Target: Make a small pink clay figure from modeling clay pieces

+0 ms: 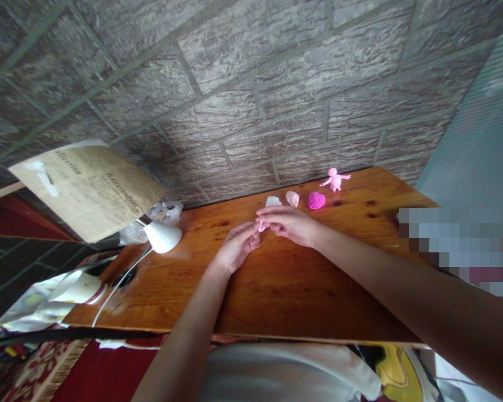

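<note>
Between the fingertips of both hands is a small piece of pink modelling clay [261, 226], partly hidden by the fingers. My left hand [237, 245] pinches it from the left, just above the wooden table. My right hand [288, 224] closes on it from the right, fingers bent. Behind the hands lie a white lump of clay [273, 201], a pale pink lump [292, 199] and a bright magenta lump [317, 200]. A pink clay figure [335, 180] with outstretched arms stands upright at the back right.
The wooden table [285, 301] runs along a stone-patterned wall [235, 100]. At left stand a lamp with a white base [163, 237] and printed paper shade [96, 187], a plastic bag [167, 212] and a white cup [77, 287]. A white cable [119, 283] crosses the table's left end.
</note>
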A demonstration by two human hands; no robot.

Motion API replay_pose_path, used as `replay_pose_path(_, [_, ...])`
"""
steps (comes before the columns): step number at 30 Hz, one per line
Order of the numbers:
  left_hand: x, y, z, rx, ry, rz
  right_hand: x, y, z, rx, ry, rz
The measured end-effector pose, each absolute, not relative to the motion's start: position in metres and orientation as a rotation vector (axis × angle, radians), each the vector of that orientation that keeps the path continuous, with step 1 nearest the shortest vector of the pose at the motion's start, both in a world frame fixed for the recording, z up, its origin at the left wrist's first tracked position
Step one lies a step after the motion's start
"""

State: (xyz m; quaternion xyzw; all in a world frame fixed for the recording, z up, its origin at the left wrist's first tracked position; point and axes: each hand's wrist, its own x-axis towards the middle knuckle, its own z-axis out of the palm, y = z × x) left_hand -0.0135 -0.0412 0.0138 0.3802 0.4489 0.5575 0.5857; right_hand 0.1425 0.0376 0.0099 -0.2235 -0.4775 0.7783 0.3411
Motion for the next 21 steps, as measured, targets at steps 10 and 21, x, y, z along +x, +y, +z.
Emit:
replay_pose_path(10, [-0.01, -0.04, 0.014, 0.936, 1.181, 1.408, 0.145, 0.051, 0.003, -0.728, -1.467, 1.54])
replay_pose_path(21, [-0.039, -0.034, -0.005, 1.351, 1.667, 1.439, 0.143, 0.058, -0.014, -0.713, -2.098, 0.702])
